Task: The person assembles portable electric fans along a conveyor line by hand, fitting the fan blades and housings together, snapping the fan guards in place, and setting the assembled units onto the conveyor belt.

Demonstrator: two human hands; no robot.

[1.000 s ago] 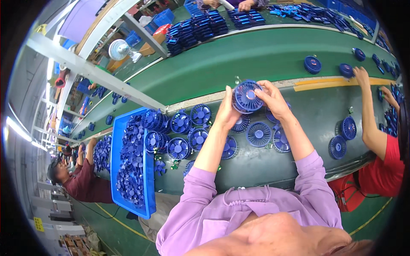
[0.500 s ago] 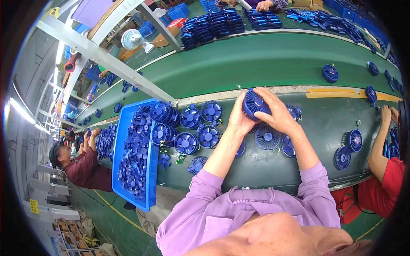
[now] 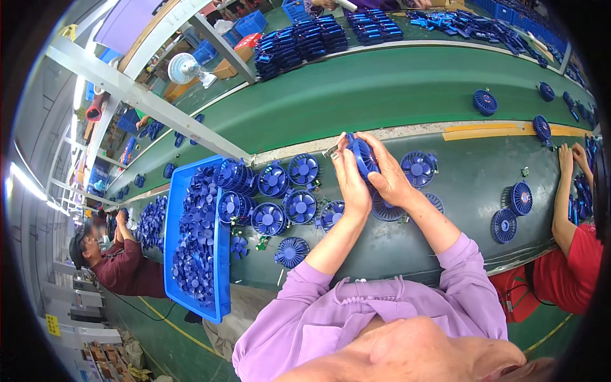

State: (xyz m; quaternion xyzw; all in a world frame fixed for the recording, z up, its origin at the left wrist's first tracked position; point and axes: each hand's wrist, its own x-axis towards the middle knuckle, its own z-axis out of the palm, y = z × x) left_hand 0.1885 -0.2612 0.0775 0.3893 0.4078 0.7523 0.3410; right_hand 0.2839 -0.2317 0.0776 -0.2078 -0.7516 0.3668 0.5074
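Note:
Between my two palms a round blue fan head (image 3: pixel 363 157) is squeezed, turned nearly edge-on. My left hand (image 3: pixel 352 181) presses its left face, and my right hand (image 3: pixel 389 173) wraps the right side with the thumb across the grille. Just right of my hands lies a fan housing with blades (image 3: pixel 418 169); a grille cover (image 3: pixel 387 209) is partly hidden beneath my right wrist. To the left stand several fan housings (image 3: pixel 300 206), some stacked, with small green circuit boards by them. A slatted grille cover (image 3: pixel 293 253) lies near my left forearm.
A blue bin (image 3: pixel 223 274) of loose fan blades stands at the left. Beyond the bench runs a green conveyor belt (image 3: pixel 356 89) carrying fan parts. A white frame post (image 3: pixel 153 95) slants across the upper left. Co-workers sit at both sides; a red sleeve (image 3: pixel 582 267) is at the right.
The fan head has turned from face-up to nearly edge-on, and my left palm has come up flat against it. The whole view has shifted slightly.

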